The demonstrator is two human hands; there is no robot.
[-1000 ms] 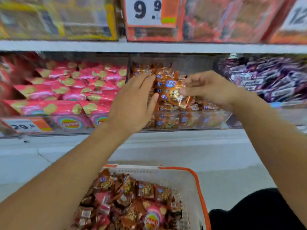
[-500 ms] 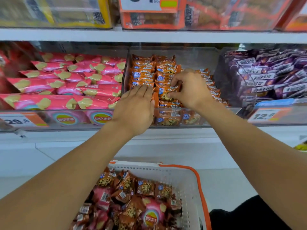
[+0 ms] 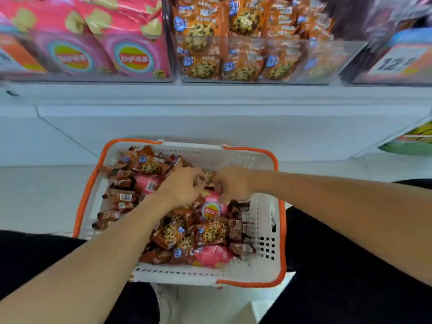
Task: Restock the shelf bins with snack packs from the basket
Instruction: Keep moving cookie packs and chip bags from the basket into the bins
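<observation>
Mostly orange cookie packs heaped in basket.

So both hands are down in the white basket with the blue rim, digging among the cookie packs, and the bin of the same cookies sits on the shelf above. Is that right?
Nearly. The rim is orange, not blue. The head view shows the white basket with an orange rim, both the left hand and right hand down in it among the cookie packs, and the clear cookie bin on the shelf above.

Glossy foil-like snack packs, plastic basket
</observation>
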